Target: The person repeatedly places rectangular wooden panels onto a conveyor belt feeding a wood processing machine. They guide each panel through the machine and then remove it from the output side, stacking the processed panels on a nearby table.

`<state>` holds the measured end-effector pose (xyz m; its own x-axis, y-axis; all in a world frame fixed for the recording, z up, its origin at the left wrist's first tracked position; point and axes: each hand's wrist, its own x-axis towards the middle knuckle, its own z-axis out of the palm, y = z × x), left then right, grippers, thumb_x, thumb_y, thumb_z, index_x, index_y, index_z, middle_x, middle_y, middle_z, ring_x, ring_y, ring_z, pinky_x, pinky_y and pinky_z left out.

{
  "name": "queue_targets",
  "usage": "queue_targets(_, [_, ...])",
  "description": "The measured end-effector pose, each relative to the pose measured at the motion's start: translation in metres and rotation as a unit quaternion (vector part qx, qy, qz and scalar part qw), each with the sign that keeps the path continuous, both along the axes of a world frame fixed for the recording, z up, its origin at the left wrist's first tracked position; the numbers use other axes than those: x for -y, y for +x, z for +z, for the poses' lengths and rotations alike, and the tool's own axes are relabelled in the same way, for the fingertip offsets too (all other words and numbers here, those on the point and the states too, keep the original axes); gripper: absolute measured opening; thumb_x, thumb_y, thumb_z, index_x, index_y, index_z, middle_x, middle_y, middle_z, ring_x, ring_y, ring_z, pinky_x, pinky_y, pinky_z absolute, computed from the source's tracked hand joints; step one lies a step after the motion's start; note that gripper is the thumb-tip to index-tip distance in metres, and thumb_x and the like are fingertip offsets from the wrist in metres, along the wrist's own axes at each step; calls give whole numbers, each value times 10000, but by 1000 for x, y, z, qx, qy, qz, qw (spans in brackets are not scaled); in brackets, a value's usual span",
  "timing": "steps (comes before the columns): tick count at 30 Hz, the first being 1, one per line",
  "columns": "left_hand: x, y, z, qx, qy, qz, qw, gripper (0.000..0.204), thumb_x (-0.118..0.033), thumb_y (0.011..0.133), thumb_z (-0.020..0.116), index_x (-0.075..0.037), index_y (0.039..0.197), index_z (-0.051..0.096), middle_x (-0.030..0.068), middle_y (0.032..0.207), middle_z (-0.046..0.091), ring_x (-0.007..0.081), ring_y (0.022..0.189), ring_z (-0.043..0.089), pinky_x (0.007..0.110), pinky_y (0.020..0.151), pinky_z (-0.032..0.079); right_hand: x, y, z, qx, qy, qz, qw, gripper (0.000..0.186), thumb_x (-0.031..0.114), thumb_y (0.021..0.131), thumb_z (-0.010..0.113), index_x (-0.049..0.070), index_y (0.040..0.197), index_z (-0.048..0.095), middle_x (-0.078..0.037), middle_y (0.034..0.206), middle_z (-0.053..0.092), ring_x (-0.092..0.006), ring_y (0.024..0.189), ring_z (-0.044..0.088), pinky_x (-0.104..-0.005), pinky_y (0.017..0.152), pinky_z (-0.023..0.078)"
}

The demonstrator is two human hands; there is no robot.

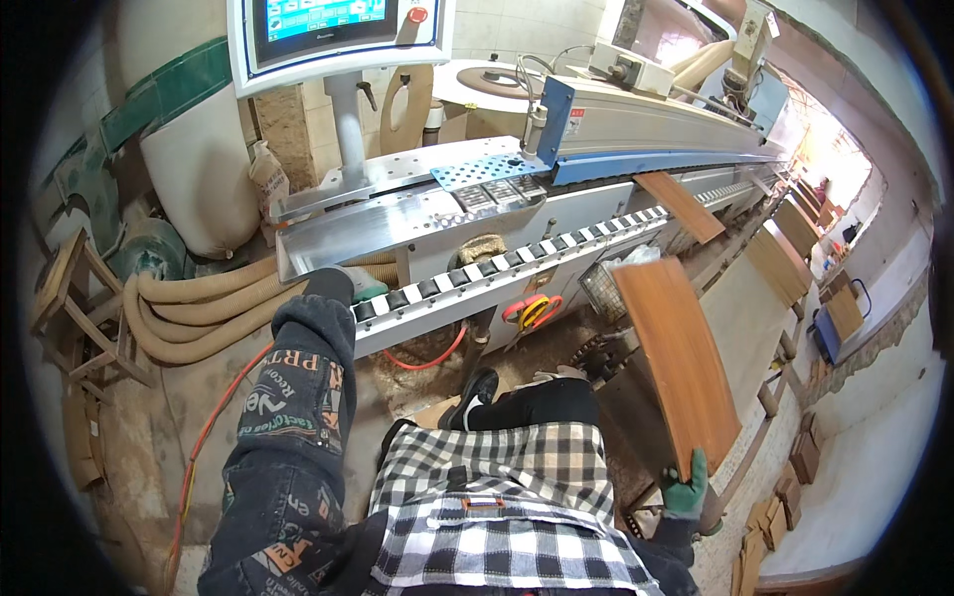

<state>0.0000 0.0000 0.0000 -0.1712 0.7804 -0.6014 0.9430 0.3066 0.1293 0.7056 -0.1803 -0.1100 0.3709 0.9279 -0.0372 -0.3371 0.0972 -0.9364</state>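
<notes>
At my lower right, my right hand (686, 489), in a green glove, grips the near end of a long reddish-brown wooden panel (681, 363). The panel slants away from me, its far end close to the machine's roller rail. My left hand (369, 285) reaches to the near-left end of the white rail with black rollers (484, 270). Only a bit of its green glove shows past the dark sleeve, so its fingers are hidden. Another brown panel (683, 207) lies across the rail farther along, partly under the blue-edged beam of the machine (646, 164).
A control screen with a red button (417, 15) stands at the upper left. Ribbed tan hoses (214, 323) and a wooden stool (79, 308) are at left. A red hose (204, 432) crosses the floor. Stacked panels (772, 260) stand at right, with offcuts (765, 521) along the wall.
</notes>
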Motion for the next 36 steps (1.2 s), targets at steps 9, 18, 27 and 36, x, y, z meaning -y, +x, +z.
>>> queue_targets(9, [13, 29, 46, -11, -27, -37, 999, 562, -540, 973, 378, -202, 1390, 544, 76, 1431, 529, 267, 1258, 536, 411, 1046, 403, -86, -177, 53, 164, 98, 226, 955, 266, 232, 997, 571, 57, 1192, 614, -46, 1030, 645, -136, 865, 620, -274, 678, 516])
queue_targets(18, [19, 0, 10, 5, -25, 27, 999, 543, -522, 981, 371, -211, 1394, 537, 73, 1433, 525, 262, 1259, 533, 411, 1047, 400, -87, -326, 126, -61, -61, 526, 846, 351, 227, 969, 609, -31, 1204, 569, -75, 1093, 617, -157, 982, 618, -325, 872, 521])
queue_targets(27, [9, -6, 1, 5, -14, -57, 998, 512, -498, 995, 365, -212, 1373, 559, 68, 1405, 550, 245, 1243, 543, 402, 1051, 389, -103, -353, 113, 6, -79, 593, 801, 305, 118, 935, 648, -89, 1154, 600, -106, 1045, 662, -191, 889, 670, -313, 822, 530])
queue_targets(36, [11, 1, 8, 3, -12, -101, 995, 481, -457, 1013, 338, -194, 1328, 590, 51, 1303, 615, 215, 1108, 594, 369, 1002, 425, -93, -360, 82, 12, -47, 543, 838, 327, 229, 987, 600, -69, 1122, 584, -117, 933, 674, -201, 809, 689, -292, 721, 539])
